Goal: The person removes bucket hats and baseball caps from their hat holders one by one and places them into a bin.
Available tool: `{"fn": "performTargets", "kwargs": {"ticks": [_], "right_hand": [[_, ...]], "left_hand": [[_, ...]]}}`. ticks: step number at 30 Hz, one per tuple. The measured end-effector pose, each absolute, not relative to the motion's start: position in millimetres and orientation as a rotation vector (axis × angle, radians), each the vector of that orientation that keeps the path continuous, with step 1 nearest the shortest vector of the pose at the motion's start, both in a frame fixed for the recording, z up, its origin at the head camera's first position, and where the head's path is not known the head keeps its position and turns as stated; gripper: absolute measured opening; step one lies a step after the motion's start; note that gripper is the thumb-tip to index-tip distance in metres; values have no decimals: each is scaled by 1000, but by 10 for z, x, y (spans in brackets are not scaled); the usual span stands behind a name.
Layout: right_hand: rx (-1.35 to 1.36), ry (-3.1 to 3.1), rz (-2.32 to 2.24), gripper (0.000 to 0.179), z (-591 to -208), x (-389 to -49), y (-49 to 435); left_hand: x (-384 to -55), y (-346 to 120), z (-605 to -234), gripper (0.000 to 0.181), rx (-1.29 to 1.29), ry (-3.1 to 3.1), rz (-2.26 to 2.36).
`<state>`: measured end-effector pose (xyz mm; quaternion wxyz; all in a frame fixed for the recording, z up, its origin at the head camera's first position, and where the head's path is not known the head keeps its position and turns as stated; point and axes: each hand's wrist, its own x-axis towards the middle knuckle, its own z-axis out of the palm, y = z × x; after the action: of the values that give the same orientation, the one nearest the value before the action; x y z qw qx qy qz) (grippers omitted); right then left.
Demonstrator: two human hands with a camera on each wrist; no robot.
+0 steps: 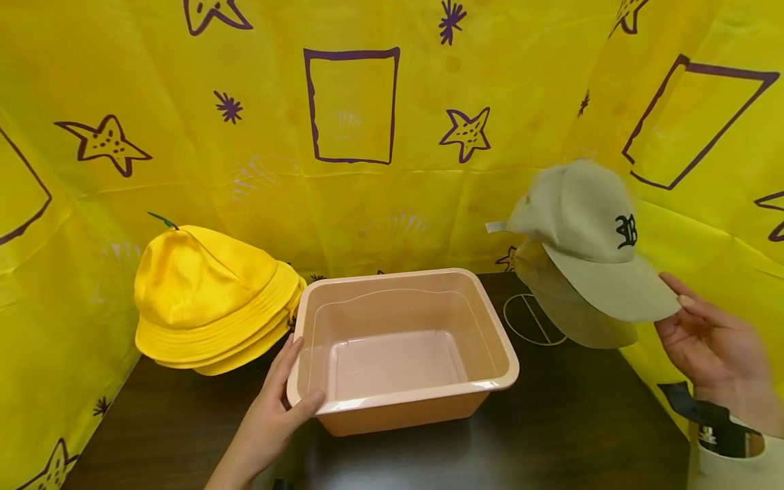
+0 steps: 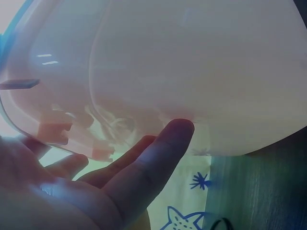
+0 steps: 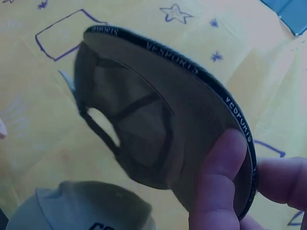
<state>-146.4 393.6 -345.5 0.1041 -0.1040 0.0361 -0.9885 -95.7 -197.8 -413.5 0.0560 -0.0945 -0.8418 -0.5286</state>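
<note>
Pinching cap (image 1: 591,221) by its brim, right hand (image 1: 716,344) is holding it, tub (image 1: 404,413) lying left of those fingers. Left hand (image 1: 272,408) is gripping tub's rim, long axis running rightward.

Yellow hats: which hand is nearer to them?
Left. The left hand grips the basin's rim beside the yellow hats; the right hand is across the basin, pinching the cap's brim.
</note>
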Motion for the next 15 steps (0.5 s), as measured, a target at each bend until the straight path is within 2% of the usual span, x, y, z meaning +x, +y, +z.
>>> {"fn": "performTargets", "kwargs": {"ticks": [15], "right_hand": [[-464, 321, -2687, 59, -3228, -1497, 3677]], "left_hand": [[-954, -1970, -4143, 81, -292, -2528, -1577]]}}
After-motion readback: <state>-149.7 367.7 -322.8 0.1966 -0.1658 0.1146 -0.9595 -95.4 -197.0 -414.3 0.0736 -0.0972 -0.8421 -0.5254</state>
